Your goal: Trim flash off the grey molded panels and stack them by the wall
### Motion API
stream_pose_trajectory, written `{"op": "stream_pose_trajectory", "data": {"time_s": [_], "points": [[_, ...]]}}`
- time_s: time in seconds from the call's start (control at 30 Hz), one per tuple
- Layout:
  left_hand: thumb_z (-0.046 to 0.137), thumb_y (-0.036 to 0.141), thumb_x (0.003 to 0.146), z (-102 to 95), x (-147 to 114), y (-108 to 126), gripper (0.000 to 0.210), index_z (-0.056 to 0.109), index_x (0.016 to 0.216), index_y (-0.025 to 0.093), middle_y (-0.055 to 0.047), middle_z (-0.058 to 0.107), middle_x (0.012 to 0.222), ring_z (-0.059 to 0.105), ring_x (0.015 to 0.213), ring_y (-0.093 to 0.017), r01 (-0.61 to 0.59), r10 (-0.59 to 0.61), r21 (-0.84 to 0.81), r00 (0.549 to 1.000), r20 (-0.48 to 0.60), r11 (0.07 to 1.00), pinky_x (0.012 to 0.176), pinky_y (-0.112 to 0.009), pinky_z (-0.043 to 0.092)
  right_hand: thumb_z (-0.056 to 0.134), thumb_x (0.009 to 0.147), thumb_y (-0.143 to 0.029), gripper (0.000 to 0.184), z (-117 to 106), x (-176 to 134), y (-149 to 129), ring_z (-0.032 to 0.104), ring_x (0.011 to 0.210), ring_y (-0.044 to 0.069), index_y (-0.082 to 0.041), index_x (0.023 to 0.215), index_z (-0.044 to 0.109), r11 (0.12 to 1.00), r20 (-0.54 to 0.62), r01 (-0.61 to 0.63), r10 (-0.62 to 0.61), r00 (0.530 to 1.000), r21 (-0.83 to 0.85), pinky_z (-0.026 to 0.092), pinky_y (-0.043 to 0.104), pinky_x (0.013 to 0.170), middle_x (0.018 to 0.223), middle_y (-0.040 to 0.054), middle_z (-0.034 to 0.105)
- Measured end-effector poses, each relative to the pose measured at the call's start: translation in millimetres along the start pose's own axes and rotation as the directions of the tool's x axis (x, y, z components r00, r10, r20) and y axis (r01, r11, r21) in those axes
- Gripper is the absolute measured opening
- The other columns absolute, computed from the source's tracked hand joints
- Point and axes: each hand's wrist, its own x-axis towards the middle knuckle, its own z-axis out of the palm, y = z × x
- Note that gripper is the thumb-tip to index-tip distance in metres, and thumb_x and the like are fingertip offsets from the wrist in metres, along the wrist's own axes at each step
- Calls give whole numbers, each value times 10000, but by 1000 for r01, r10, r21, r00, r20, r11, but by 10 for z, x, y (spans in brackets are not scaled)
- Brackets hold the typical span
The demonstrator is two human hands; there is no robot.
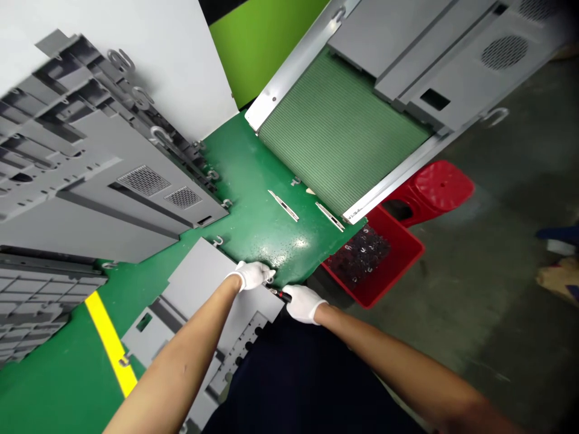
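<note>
A grey plastic panel (pixel 203 283) with vents, slots and small hook-shaped tabs lies before me on the green tabletop (pixel 244 181). My left hand (pixel 254 275), in a white glove, rests at the panel's upper right edge. Its fingers are pinched on a small curved hook (pixel 270 279) there, mostly hidden by the fingertips. In my right hand (pixel 304 303), also gloved in white, is a pair of pliers (pixel 284 296) with black and red handles. Their jaws point at the edge beside the hook; whether they are touching it I cannot tell.
Stacked grey panels (pixel 90 157) with hooks stand at the left. Two slim utility knives (pixel 283 205) lie on the table. A green-belted conveyor (pixel 344 126) carries another panel (pixel 434 54). Below the table's right edge are a red bin (pixel 402 259) of dark scraps and a red stool (pixel 446 184).
</note>
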Motion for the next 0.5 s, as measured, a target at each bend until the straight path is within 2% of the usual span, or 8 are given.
{"op": "stream_pose_trajectory", "data": {"time_s": [0.2,0.37,0.43,0.5], "points": [[432,642,917,-12,10,12,506,749,870,250,-7,761,889,655,860,-193,8,-8,-2,1000,12,1000,1023,-361,396,509,872,-350,300,-36,35,-57,693,936,304,-217,1111,634,994,15,-59,61,998,-88,445,356,723,1065,142,728],[454,617,917,2,27,4,474,755,881,253,-11,763,898,658,869,-194,9,-8,-14,1000,19,1000,1019,-350,395,594,796,-335,421,-121,49,-78,692,964,358,-135,1162,647,986,77,-55,68,995,-155,487,399,753,1069,215,721],[463,604,920,-3,19,1,447,760,892,271,5,764,912,658,880,-188,3,-3,-25,1000,24,1000,1021,-345,391,608,796,-405,457,-166,31,-97,692,969,362,-132,1158,662,986,107,-35,52,993,-161,497,397,752,1072,216,722],[469,603,921,-15,10,-3,439,762,896,278,16,765,920,655,885,-182,1,0,-34,1000,23,999,1028,-344,381,545,848,-539,503,-196,8,-132,695,965,361,-138,1114,692,987,112,-12,31,993,-160,503,393,751,1040,211,730]]}}
